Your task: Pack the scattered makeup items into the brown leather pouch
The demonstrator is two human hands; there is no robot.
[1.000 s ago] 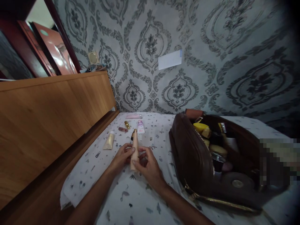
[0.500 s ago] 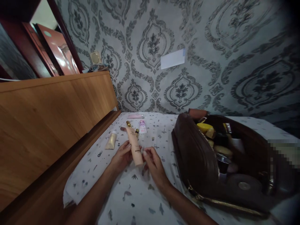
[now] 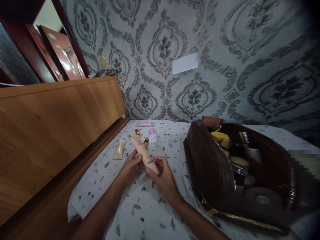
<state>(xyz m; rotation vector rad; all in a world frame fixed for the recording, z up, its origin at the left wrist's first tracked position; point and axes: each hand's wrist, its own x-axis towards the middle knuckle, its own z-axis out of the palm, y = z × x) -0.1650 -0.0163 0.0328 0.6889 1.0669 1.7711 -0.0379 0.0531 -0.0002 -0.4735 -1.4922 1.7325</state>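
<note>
Fingers (image 3: 136, 161) of left hand (image 3: 130, 168) and right hand (image 3: 165, 176) clamped on one tube (image 3: 144, 154), peach, dark-lettered, lower centre, one brown bag (image 3: 208, 163) right

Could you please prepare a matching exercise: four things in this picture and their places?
1. Gold squeeze tube
2. Brown zippered bag
3. Peach squeeze tube
4. Slim pink tube

A. in left hand and right hand
B. beyond the hands, near the wall
C. left of the hands
D. unzipped, right of the hands

Pairs: 1-C; 2-D; 3-A; 4-B
</note>
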